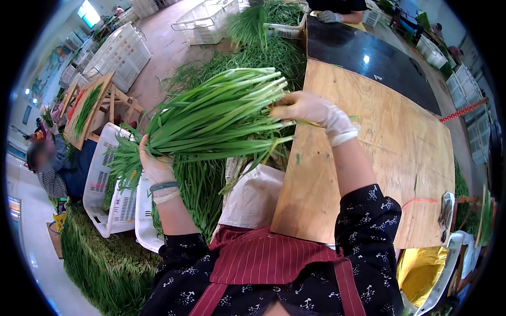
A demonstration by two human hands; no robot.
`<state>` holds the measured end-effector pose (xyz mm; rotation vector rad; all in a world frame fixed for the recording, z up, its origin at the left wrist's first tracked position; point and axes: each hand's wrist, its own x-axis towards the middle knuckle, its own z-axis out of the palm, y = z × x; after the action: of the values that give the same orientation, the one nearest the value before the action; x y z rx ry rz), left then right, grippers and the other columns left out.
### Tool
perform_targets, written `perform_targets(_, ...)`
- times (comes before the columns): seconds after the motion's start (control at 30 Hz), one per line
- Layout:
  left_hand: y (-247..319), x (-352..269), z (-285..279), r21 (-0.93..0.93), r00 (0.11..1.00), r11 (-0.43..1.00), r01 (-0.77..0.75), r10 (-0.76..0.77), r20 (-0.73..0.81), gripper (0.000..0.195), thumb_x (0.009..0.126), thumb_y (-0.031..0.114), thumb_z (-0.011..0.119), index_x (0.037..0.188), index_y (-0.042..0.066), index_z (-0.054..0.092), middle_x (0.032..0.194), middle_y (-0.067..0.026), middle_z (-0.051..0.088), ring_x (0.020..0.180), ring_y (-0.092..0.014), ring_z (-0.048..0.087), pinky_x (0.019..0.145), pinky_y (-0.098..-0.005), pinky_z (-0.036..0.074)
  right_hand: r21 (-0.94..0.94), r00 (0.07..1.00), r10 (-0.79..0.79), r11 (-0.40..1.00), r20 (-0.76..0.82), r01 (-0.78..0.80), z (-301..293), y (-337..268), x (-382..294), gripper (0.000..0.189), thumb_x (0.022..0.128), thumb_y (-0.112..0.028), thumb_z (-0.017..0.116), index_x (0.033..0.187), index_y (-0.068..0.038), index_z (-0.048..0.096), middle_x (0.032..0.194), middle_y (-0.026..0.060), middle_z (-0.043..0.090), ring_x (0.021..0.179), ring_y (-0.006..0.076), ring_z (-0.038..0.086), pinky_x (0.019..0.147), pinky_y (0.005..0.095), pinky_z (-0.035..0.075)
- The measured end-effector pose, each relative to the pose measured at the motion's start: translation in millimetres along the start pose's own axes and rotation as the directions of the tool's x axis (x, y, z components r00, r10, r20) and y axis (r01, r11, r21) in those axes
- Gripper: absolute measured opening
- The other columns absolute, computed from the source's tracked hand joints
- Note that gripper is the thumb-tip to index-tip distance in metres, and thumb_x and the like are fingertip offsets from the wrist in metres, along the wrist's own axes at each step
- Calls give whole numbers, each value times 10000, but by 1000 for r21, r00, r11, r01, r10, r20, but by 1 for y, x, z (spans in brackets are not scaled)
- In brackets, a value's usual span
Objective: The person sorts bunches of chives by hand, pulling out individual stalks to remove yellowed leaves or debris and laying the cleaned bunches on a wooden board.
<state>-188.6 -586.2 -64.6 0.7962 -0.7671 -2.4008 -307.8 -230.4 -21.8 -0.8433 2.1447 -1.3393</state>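
A thick bunch of green leafy stalks, like garlic chives (213, 118), spans the view in front of me, pale stem ends to the right. My left hand (155, 162), in a thin glove with a green bangle at the wrist, grips the leafy end. At the pale ends is my right hand (302, 108), also gloved, its thumb and fingers curved near the stems; a thin yellowish stalk lies beneath it. Whether its fingertips pinch a stem is hard to tell. Under the bunch, more long greens (197, 189) fill a white crate beside my lap.
To my right is a plywood table (371, 158) with a red strip (419, 200) and scissors (446, 213). A co-worker's gloved hand (330, 16) rests beyond the black tabletop (355, 51). Loose greens (253, 59) heap ahead; white crates (118, 213) and a stacked pile of greens (102, 260) stand left.
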Motion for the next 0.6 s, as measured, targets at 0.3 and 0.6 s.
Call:
perform_targets(0.3, -11, 1, 18, 22, 999, 1000, 19, -20, 30, 293, 763, 274, 567, 1006, 111, 582, 1028, -89, 606, 943, -275, 557, 812, -473, 442, 370, 984, 65, 929, -166, 1, 52, 39, 12, 266, 786, -226, 659, 984, -50, 632, 951, 33, 637, 906, 122, 544, 824, 266, 428)
perform_targets(0.6, 6, 24, -12, -11, 1000, 1000, 18, -18, 0, 330, 755, 308, 567, 1017, 106, 571, 1038, -98, 599, 968, -301, 533, 801, -522, 409, 765, 767, -21, 63, -641, 641, -15, 45, -65, 162, 877, -207, 522, 887, -47, 503, 635, -15, 423, 532, 116, 425, 677, 291, 445)
